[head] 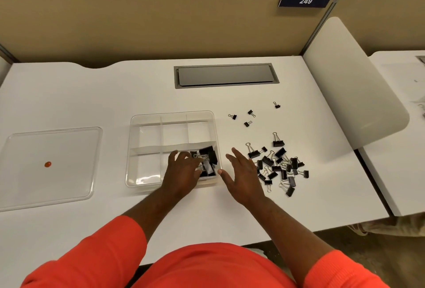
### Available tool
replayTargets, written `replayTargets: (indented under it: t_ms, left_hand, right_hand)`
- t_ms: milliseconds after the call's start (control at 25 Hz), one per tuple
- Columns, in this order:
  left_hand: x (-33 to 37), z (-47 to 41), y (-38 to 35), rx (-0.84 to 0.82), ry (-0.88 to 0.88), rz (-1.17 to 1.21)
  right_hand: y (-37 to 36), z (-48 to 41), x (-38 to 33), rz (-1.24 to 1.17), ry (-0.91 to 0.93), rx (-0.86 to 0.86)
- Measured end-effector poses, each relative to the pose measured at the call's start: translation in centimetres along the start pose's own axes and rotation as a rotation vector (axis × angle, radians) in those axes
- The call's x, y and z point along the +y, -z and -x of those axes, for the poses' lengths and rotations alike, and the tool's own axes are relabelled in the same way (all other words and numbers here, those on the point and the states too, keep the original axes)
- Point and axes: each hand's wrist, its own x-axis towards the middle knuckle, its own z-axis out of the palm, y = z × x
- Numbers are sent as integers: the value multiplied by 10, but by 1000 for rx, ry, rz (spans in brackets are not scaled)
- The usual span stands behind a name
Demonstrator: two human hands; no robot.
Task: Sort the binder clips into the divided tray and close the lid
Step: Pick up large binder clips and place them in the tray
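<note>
1. The step in hand looks like dropping large clips into the near-right compartment of the clear plastic divided tray [147, 172], which sits on the white desk [138, 85].
2. The left hand [184, 170] hovers over that compartment with its fingers curled down among the big black binder clips [210, 156] stored there. Whether they pinch a clip or have let go cannot be told.
3. The right hand [243, 177] hangs just right of the tray, palm down, fingers spread and relaxed, grasping nothing.
4. To do this well, I judge each clip should be released low inside the walls so it neither bounces out nor hops a divider.
5. The free hand could fetch the next large clip from the loose pile of black metal binder clips [278, 168] right of the tray. The wire handles there are tangled, so lifting by the black body is safer than pulling a loop.
6. Sizes are mixed in that pile. Four small black clips [248, 123] lie scattered beyond it, behind and right of the tray.
7. The tray is transparent and square with rounded corners. Its other compartments appear empty.
8. The clear flat lid with a small red knob [64, 149] lies well left of the tray, not yet fitted.
</note>
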Motion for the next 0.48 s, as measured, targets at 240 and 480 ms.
replayTargets:
  t_ms: [240, 480]
  left_hand:
    - [-3, -7, -3, 20, -70, 44]
    - [-11, -18, -1, -6, 15, 302]
  right_hand:
    - [4, 3, 4, -8, -20, -2]
    - [3, 4, 3, -4, -34, 2]
